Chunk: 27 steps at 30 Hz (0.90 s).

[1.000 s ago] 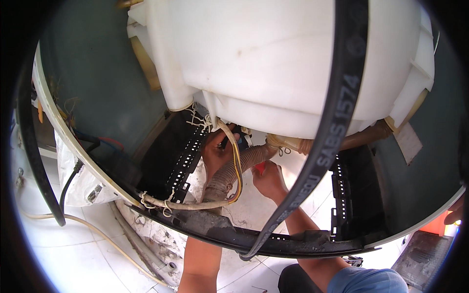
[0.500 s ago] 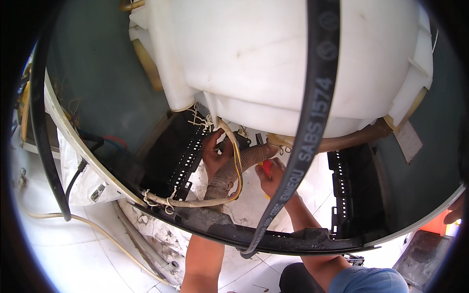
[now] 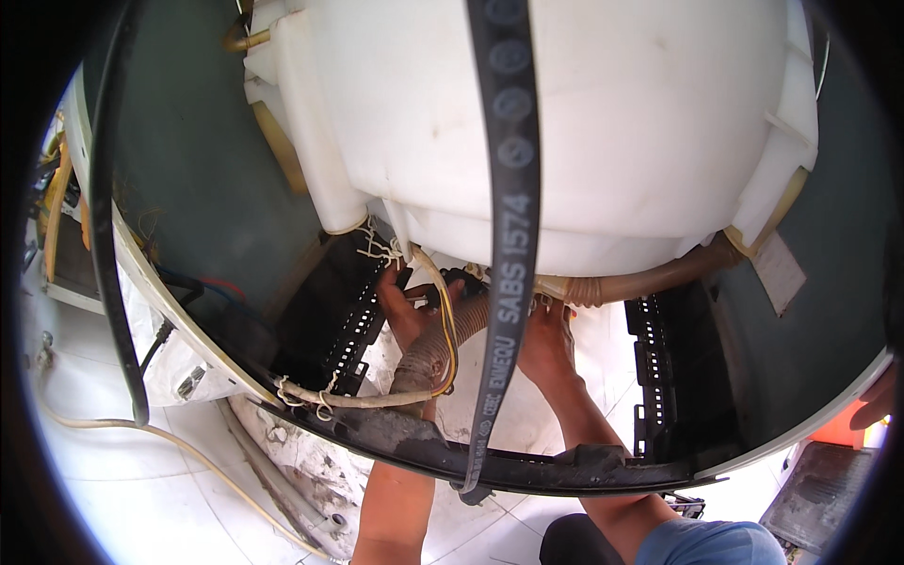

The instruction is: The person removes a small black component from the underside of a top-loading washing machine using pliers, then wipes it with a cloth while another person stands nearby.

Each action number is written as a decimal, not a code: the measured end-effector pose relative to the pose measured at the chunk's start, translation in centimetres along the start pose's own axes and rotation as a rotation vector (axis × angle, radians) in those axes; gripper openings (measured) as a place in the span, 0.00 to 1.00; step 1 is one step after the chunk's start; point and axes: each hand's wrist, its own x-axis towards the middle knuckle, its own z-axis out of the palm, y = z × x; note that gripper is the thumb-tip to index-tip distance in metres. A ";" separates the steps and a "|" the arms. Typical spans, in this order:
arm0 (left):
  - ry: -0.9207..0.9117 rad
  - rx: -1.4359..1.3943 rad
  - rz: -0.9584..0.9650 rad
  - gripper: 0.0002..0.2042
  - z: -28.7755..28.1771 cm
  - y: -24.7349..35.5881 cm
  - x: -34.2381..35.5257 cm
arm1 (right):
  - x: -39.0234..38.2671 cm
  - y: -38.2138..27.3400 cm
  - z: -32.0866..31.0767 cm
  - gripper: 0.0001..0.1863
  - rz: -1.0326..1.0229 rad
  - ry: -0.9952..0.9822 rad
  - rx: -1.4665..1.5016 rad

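Note:
Under the white plastic tub (image 3: 565, 141), my left hand (image 3: 405, 315) reaches up beside the grey corrugated hose (image 3: 438, 348). Its fingers curl near a black part (image 3: 457, 281) below the tub; what they grip is partly hidden. My right hand (image 3: 546, 344) is on the other side of that hose, fingers bent up at the joint where the brown ribbed hose (image 3: 650, 280) starts. The fingertips are partly covered, and what they hold cannot be made out. A pale wire bundle (image 3: 377, 400) with a yellow wire crosses in front of the corrugated hose.
A black rubber strip (image 3: 504, 235) with pale print runs down across the view. The grey-green casing (image 3: 207, 188) surrounds the tub, with a black lower rim (image 3: 527, 471). Black slotted panels (image 3: 650, 377) stand inside. Another person's hand (image 3: 878, 400) shows at the right edge.
My right hand has moved up to the hose joint, and the red and yellow object seen in it earlier is now hidden. The black strip has shifted left in view.

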 end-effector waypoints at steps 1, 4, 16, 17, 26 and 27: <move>-0.011 0.116 0.053 0.44 0.0 0.0 0.2 | 0.1 0.1 0.3 0.33 0.003 0.006 -0.008; -0.058 -0.082 -0.036 0.43 -0.4 -0.4 0.1 | 0.4 0.0 1.0 0.35 -0.002 -0.045 0.012; 0.050 -0.379 0.111 0.60 -0.8 -1.4 -0.8 | 1.4 -2.5 -0.1 0.23 0.107 -0.306 0.326; 0.080 -0.508 0.042 0.61 -0.4 -1.3 -0.9 | 1.4 -2.7 -0.2 0.23 0.120 -0.315 0.387; -0.323 -0.566 -0.317 0.40 -2.7 -5.1 1.2 | 2.1 -0.7 2.1 0.23 0.127 -0.513 0.717; -0.299 -0.544 -0.311 0.39 -2.8 -4.9 1.4 | 2.1 -1.0 2.0 0.23 0.122 -0.498 0.699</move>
